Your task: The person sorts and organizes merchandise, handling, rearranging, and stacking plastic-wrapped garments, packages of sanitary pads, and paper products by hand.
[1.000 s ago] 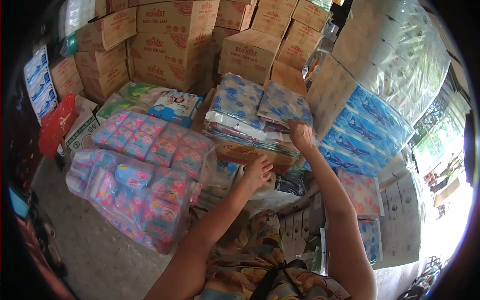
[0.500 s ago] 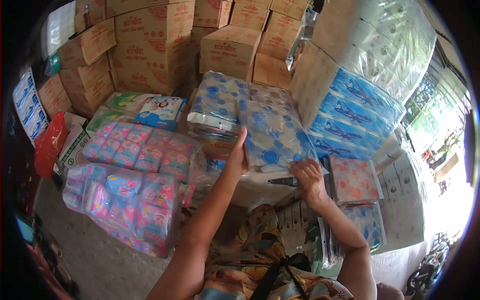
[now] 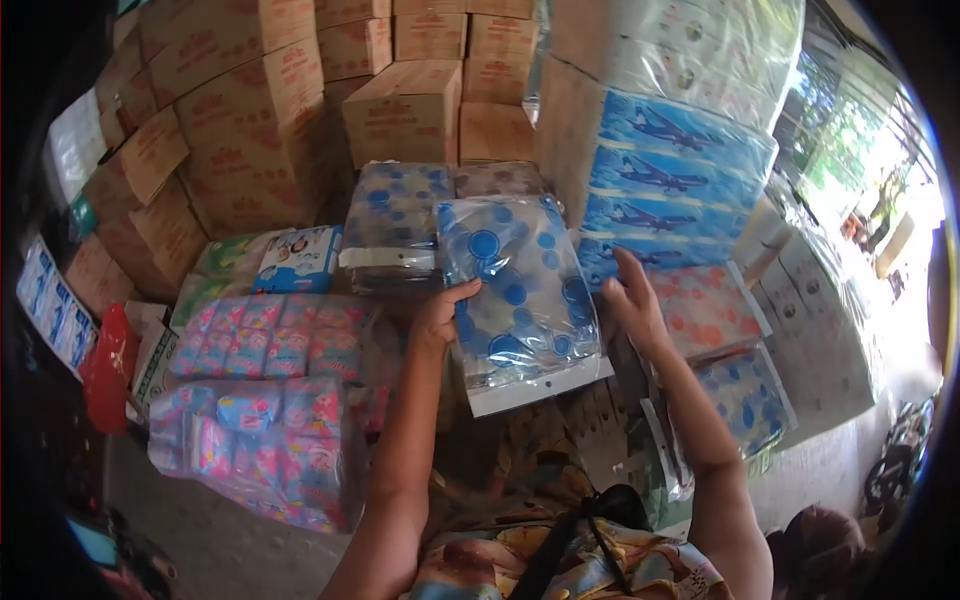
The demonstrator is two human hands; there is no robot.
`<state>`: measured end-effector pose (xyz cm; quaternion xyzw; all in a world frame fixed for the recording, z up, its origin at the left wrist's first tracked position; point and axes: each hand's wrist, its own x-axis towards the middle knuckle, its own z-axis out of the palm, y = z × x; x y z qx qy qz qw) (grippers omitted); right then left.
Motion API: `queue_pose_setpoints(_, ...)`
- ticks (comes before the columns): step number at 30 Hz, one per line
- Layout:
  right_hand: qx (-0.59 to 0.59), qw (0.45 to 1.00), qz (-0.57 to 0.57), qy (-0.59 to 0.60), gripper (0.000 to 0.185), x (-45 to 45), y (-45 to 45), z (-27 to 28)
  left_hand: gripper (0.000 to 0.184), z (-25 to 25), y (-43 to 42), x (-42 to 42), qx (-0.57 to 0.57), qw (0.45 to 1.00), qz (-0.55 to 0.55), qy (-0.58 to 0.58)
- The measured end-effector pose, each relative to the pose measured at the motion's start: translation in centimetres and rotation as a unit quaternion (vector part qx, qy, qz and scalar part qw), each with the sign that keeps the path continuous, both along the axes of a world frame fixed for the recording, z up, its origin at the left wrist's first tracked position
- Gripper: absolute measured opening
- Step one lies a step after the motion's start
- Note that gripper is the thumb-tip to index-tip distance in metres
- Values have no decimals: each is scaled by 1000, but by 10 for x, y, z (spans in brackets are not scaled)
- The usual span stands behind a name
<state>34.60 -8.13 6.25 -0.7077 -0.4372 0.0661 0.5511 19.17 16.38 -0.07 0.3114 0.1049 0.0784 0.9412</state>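
My left hand (image 3: 440, 312) grips the left edge of a flat clear plastic packet (image 3: 520, 290) patterned with blue circles, its thumb on top. A white header strip (image 3: 540, 388) with a small hole runs along the packet's near end. Off the packet's right edge, my right hand (image 3: 637, 308) is open with its fingers apart, holding nothing. Behind the packet lies a stack of similar blue-dotted packets (image 3: 400, 205), with a brownish packet (image 3: 498, 181) beside it. Close to my right hand are a red-dotted packet (image 3: 700, 308) and another blue-dotted packet (image 3: 745, 400).
Cardboard cartons (image 3: 240, 120) are piled along the back. Plastic-wrapped pink and blue packs (image 3: 260, 440) lie at left, near a red plastic bag (image 3: 108, 370). Blue airplane-printed packs (image 3: 670, 180) stand at right beside large wrapped bundles (image 3: 820, 320). A motorcycle wheel (image 3: 890, 475) shows at far right.
The packet has come nearer, and its white header strip now shows fully at the near end. My right hand has let go of that end and moved up beside the right edge.
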Motion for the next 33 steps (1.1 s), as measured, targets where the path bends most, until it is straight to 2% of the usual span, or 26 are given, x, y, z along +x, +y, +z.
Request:
queue_pose_setpoints(1,6,998,-55,1,55,15,5,-8,28,-1,1,-2,-8,999,-30,-16)
queue_pose_setpoints(2,15,996,-68,54,55,13,7,-8,28,-2,0,-4,-2,999,-45,-8)
queue_pose_setpoints(4,-48,968,-4,247,56,38,6,-36,28,-3,-2,-7,9,1000,-6,-10)
queue_pose_setpoints(5,3,890,114,442,58,29,5,-34,28,0,-7,-9,15,999,-30,0)
queue_pose_setpoints(7,15,825,178,536,61,14,-3,-30,33,15,-20,-15,58,998,-10,-28)
queue_pose_setpoints(8,53,816,188,544,62,2,-6,-25,33,18,-26,-13,59,998,-33,-18)
queue_pose_setpoints(10,107,792,204,565,61,-12,-13,-18,39,22,-34,-7,86,996,-2,-32)
queue_pose_setpoints(11,118,790,193,569,61,-18,-22,-14,38,24,-37,-3,67,997,-26,-24)
queue_pose_setpoints(13,128,853,121,491,52,-30,-39,-4,37,29,-50,6,81,995,-48,-29)
queue_pose_setpoints(15,142,881,78,445,48,-36,-58,-3,36,35,-62,20,94,993,-62,-42)
queue_pose_setpoints(16,144,891,59,426,49,-39,-68,0,36,39,-69,30,101,988,-108,-39)
queue_pose_setpoints(18,177,877,20,446,46,-38,-92,-1,35,43,-80,56,106,982,-154,-40)
queue_pose_setpoints(20,206,861,-48,462,44,-33,-113,-4,35,45,-87,88,217,953,-199,78)
queue_pose_setpoints(21,230,856,-70,458,42,-28,-123,-6,35,55,-98,102,216,954,-197,73)
queue_pose_setpoints(23,277,844,-116,444,39,-18,-139,-6,39,74,-127,133,264,919,-289,46)
queue_pose_setpoints(24,291,843,-132,433,39,-11,-148,-6,39,80,-139,147,265,920,-286,41)
queue_pose_setpoints(26,322,834,-178,411,34,3,-161,-5,46,94,-158,173,370,884,-284,-27)
queue_pose_setpoints(27,338,834,-195,389,33,16,-168,-10,46,96,-163,188,370,884,-283,-32)
queue_pose_setpoints(29,370,830,-224,352,33,43,-180,-14,61,88,-166,222,514,809,-276,-76)
queue_pose_setpoints(30,379,828,-244,335,33,59,-186,-15,78,85,-166,235,579,779,-234,-46)
queue_pose_setpoints(31,388,824,-262,318,33,77,-190,-16,78,81,-164,246,581,779,-233,-48)
queue_pose_setpoints(33,411,808,-287,310,29,113,-191,-22,91,87,-168,253,649,734,-197,-5)
